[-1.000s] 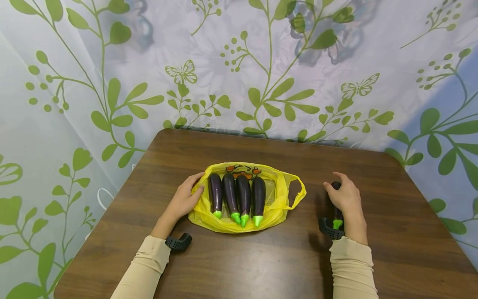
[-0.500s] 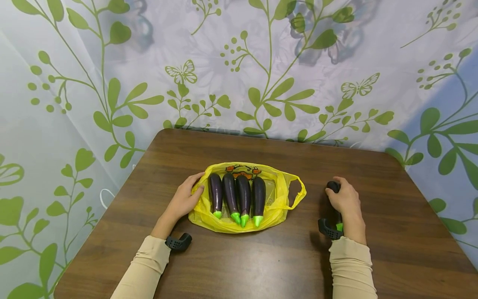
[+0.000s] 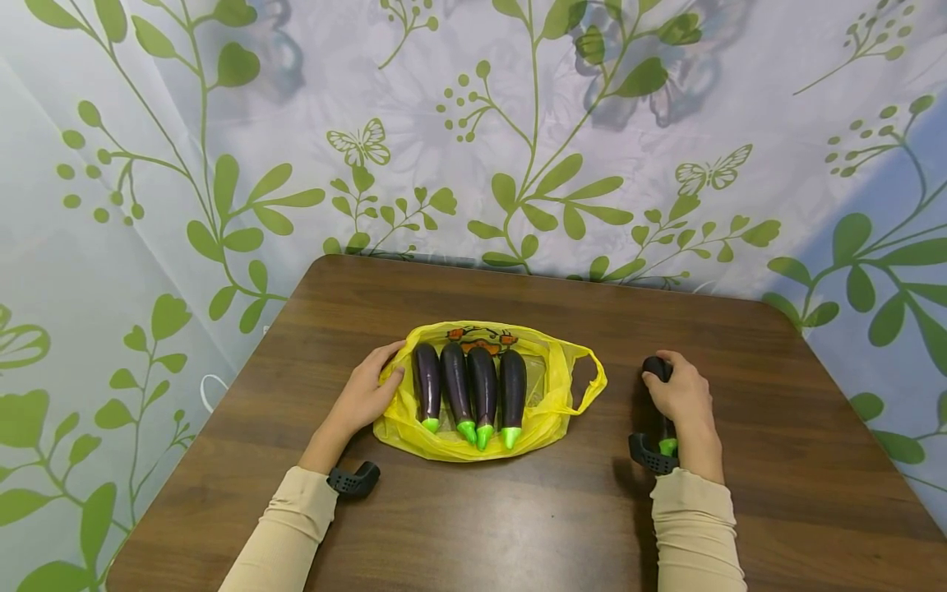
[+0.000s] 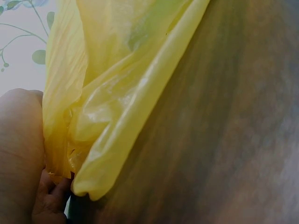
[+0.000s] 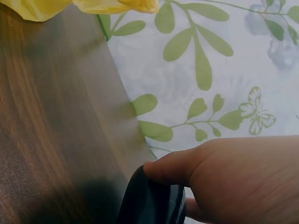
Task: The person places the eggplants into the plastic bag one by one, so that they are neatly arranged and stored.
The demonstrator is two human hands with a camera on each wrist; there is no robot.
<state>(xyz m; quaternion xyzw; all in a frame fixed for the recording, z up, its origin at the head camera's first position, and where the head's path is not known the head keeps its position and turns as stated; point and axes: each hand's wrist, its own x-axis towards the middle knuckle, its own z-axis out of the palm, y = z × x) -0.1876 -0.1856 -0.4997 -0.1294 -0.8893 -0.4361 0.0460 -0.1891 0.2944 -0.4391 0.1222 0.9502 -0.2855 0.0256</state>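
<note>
A yellow plastic bag [image 3: 558,423] lies spread on the table with its mouth wide, a handle loop out to the right. Several dark purple eggplants [image 3: 484,395] with bright green stem ends rest side by side in it. My left hand [image 3: 364,395] holds the bag's left rim, thumb over the edge; in the left wrist view the yellow plastic [image 4: 112,121] hides most of the fingers. To the right of the bag, my right hand [image 3: 684,399] grips another eggplant [image 5: 154,200], thumb on its rounded end. Its green stem end shows by the wrist.
The brown wooden table [image 3: 503,518] ends at the back against a white curtain [image 3: 444,164] printed with green leaves. A black strap mount [image 3: 355,479] sits at the left wrist, and a similar black mount [image 3: 651,454] at the right.
My right hand's thumb and fingers have closed round the separate eggplant, which has shifted slightly under the hand. The left hand and the bag have stayed in place.
</note>
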